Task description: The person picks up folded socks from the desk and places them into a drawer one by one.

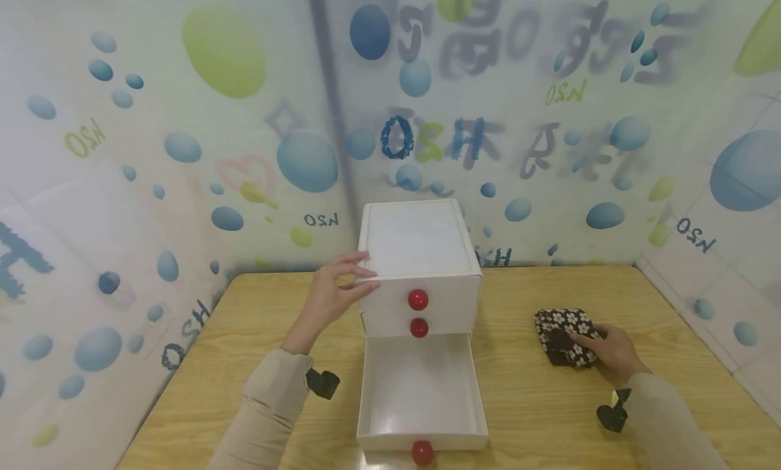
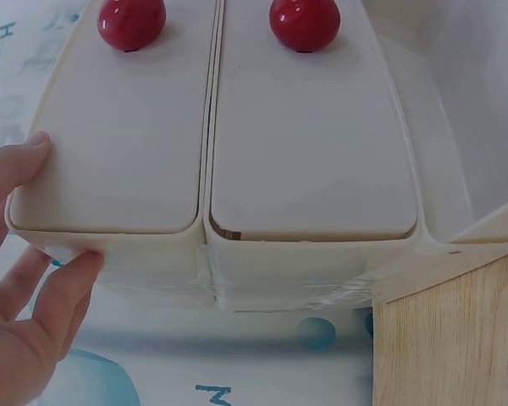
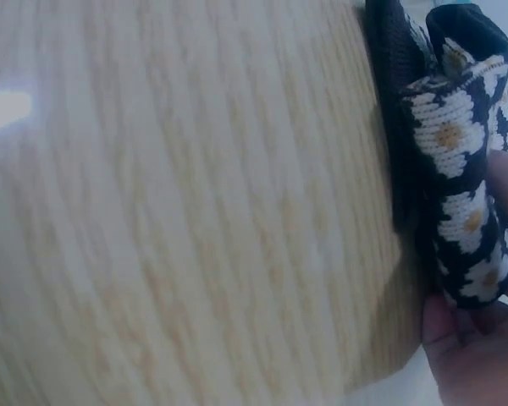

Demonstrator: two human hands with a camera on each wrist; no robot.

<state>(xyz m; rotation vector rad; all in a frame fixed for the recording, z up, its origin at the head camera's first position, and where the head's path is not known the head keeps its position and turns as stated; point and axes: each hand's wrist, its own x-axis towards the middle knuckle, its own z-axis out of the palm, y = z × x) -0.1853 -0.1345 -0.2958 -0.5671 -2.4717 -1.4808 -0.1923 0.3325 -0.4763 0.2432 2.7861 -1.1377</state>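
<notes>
A white three-drawer cabinet (image 1: 421, 239) stands on the wooden table, with round red knobs on its fronts. My left hand (image 1: 329, 294) holds its upper left front corner, thumb on the top drawer's front and fingers round the edge and side. The two upper drawers are closed, while the bottom drawer (image 1: 422, 437) is pulled out with its white floor bare. Off to the right, my right hand (image 1: 617, 351) grips folded knit socks (image 1: 573, 319), black with white daisies. Up close in the right wrist view, the socks (image 3: 457, 169) sit between thumb and fingers, low over the wood.
The light wooden table (image 1: 518, 402) stretches under both arms. Behind it hangs a white sheet (image 1: 518, 151) printed with blue and green bubbles, which also closes off both sides. A black wrist mount (image 1: 323, 383) shows by the left sleeve, and another (image 1: 613, 416) by the right.
</notes>
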